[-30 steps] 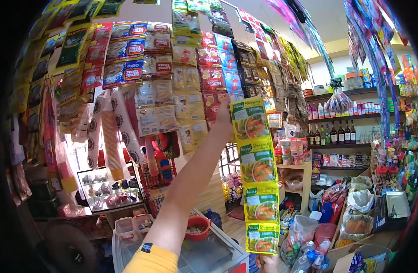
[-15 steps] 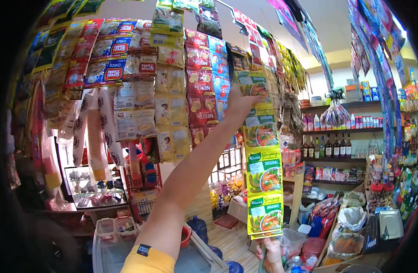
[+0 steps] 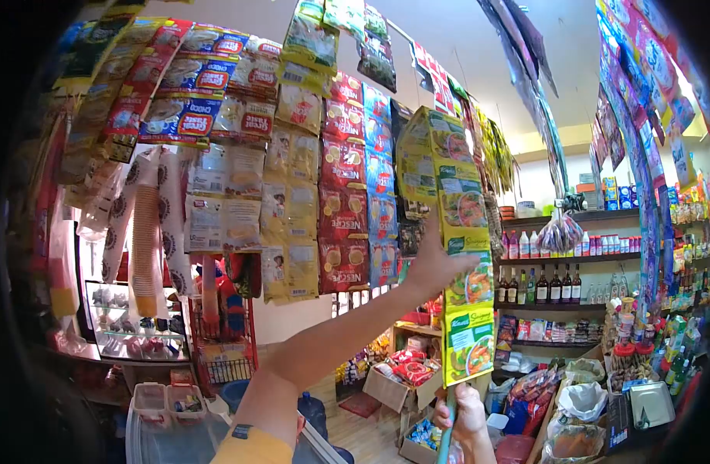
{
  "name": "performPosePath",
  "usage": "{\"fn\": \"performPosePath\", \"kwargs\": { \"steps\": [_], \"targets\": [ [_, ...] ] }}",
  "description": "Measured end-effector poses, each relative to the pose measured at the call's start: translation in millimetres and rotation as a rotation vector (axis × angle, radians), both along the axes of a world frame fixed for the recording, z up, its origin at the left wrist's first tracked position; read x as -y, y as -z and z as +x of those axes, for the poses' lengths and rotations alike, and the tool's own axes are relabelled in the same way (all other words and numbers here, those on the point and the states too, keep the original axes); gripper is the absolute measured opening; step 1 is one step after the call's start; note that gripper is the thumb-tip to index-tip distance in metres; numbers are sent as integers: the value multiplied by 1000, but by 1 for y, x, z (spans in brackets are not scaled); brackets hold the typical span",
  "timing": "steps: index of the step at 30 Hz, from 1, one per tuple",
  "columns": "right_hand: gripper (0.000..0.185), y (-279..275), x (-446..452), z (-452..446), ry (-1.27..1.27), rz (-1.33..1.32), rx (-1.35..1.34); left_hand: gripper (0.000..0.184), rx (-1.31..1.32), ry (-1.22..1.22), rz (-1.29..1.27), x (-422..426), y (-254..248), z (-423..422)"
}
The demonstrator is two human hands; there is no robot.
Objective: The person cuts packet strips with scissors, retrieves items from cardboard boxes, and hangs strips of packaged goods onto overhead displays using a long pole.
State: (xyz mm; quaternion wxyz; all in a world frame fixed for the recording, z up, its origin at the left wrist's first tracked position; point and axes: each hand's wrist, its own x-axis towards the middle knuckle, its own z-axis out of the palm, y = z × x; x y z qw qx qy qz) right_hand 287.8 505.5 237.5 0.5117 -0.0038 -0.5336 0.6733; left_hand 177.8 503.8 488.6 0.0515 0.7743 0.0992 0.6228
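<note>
A long strip of green-and-yellow Knorr Sinigang soup mix sachets (image 3: pixel 469 344) hangs in front of me, with its upper part folded over at the top. My left hand (image 3: pixel 438 264) reaches across from the left and is closed on the strip's left edge around the middle, thumb over the front. Just below the strip's lower end, my right hand (image 3: pixel 468 414) is wrapped round a thin green stick (image 3: pixel 446 429). Whether the right fingers also touch the lowest sachet is unclear.
Coffee sachet strips (image 3: pixel 343 193) hang to the left. Behind are shelves with bottles (image 3: pixel 556 284). An open cardboard box (image 3: pixel 405 379) and a water jug (image 3: pixel 312 414) stand on the floor. A glass-topped freezer (image 3: pixel 177 441) is at lower left; a weighing scale (image 3: pixel 652 404) sits right.
My left hand has moved down the strip from near its top to the middle. My right hand has risen slightly, and the green stick now shows in it. The view has shifted a little.
</note>
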Motion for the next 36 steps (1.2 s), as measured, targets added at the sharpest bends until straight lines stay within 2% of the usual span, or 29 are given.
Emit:
{"fn": "performPosePath", "kwargs": {
  "steps": [1,2,3,5,7,8,11,13,15,17,18,21,23,27,29,34,36],
  "targets": [
    [48,-12,7,9,-144,-6,4,80,-12,-31,34,3,0,6],
    [47,-18,7,12,-168,-6,-11,74,33,-8,-14,6,-4,12],
    [47,-25,8,15,-190,-7,-26,73,47,-85,55,6,-11,17],
    [48,-47,19,26,-159,66,-32,70,80,-237,185,3,-33,27],
    [47,-59,32,31,48,167,-111,68,110,-204,186,-7,-64,36],
    [43,-61,39,39,39,209,-118,66,135,-223,202,-12,-80,39],
    [48,-22,62,46,331,391,-43,59,139,-201,317,-23,-135,41],
    [54,29,71,50,487,413,142,53,90,-214,414,-26,-172,38],
    [45,80,75,36,864,536,47,49,71,-219,413,-14,-186,40],
    [50,83,94,41,629,302,94,45,88,-193,314,17,-186,53],
    [53,80,100,43,512,195,116,52,82,-182,222,13,-195,50],
    [60,35,103,51,499,144,153,53,101,-323,181,18,-197,54],
    [52,12,84,56,453,202,45,53,122,-345,267,2,-205,54],
    [57,-61,80,57,361,329,-42,52,127,-458,275,-2,-204,41],
    [55,-81,77,52,333,343,-65,53,172,-421,243,6,-203,40],
    [54,-120,73,47,259,409,-112,56,37,-451,102,19,-191,41],
    [54,-138,73,48,273,414,-112,59,-5,-587,181,27,-179,46]
  ]
}}
